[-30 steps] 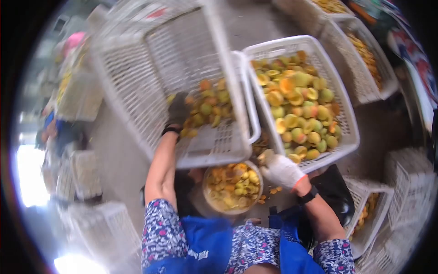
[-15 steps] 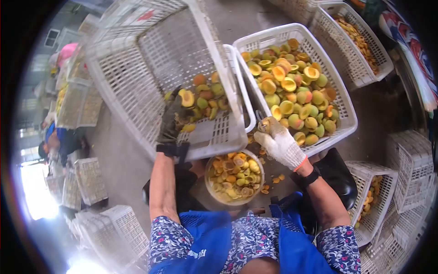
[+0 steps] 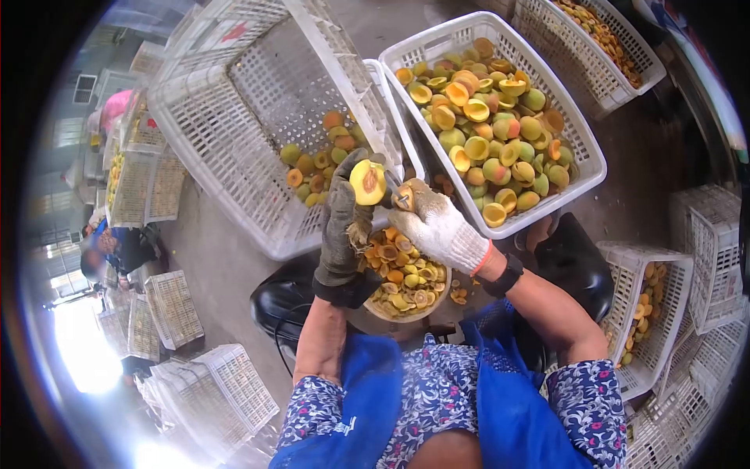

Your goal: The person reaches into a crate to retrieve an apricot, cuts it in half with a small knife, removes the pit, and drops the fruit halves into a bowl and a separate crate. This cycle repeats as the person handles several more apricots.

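My left hand (image 3: 344, 223), in a dark dirty glove, holds a halved yellow fruit (image 3: 368, 182), its brown centre facing up. Close on its right, my right hand (image 3: 433, 223), in a white knit glove, is closed round a small metal-tipped tool (image 3: 404, 197). Both hands are above the near edges of two crates and a round tub (image 3: 448, 291) of fruit scraps. The tilted white crate (image 3: 211, 144) at the left has several fruits at its lower end. Many hollowed fruit halves fill the white crate (image 3: 598, 168) at the right.
Another crate (image 3: 539, 27) of orange pieces stands at the back right. A crate (image 3: 676, 273) with fruit lies at the lower right beside stacked crates (image 3: 707, 242). More crates (image 3: 173, 309) stand at the left, near a person in blue (image 3: 117, 246). Fruit scraps lie by the tub.
My left hand has come out of the left crate with a halved fruit, moving right and toward me. My right hand has shifted left, close to it. The view has shifted slightly.
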Action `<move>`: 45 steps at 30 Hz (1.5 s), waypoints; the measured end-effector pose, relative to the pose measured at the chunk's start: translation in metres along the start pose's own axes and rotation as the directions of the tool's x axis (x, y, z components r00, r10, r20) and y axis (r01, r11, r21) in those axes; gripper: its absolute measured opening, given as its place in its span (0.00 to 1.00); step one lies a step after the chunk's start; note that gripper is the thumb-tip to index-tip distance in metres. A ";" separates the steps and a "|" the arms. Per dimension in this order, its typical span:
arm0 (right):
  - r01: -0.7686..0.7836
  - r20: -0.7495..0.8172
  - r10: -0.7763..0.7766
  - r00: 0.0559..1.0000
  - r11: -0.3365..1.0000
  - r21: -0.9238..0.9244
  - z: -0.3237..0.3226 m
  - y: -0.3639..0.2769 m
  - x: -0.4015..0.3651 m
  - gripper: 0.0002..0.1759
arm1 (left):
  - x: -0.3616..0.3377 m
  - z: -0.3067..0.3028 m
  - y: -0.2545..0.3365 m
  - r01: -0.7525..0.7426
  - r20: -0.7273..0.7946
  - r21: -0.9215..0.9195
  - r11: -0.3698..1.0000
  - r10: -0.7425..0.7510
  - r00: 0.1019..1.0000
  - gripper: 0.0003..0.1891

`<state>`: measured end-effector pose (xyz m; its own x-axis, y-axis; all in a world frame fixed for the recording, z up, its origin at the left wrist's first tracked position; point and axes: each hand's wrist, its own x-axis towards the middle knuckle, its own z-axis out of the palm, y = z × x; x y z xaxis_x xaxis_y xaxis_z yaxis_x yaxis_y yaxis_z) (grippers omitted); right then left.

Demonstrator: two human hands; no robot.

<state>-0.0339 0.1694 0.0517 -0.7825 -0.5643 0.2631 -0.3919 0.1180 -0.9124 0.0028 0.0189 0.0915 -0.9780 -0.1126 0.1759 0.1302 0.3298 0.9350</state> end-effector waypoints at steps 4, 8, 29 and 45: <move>0.118 -0.009 -0.118 0.993 0.991 -0.068 0.002 0.014 -0.005 0.08 | 0.004 0.006 -0.012 0.090 -0.010 -0.385 0.919 -0.101 0.995 0.28; -0.046 0.053 0.041 0.998 0.994 0.095 -0.003 0.013 -0.002 0.14 | 0.002 0.011 -0.011 0.171 0.030 -0.599 0.782 -0.192 0.981 0.29; -0.564 0.292 0.485 0.824 0.652 0.507 -0.015 0.003 -0.001 0.20 | 0.001 0.043 -0.039 0.063 -0.048 -0.661 0.747 -0.125 0.991 0.22; -0.852 0.613 0.636 0.469 0.509 0.124 -0.016 -0.021 0.004 0.18 | -0.003 0.024 -0.054 0.413 0.131 -0.523 0.745 -0.409 0.903 0.27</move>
<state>-0.0370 0.1777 0.0774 -0.3196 -0.6903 -0.6491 0.5273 0.4396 -0.7271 -0.0051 0.0236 0.0327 -0.9579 -0.1135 -0.2637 -0.2217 -0.2912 0.9306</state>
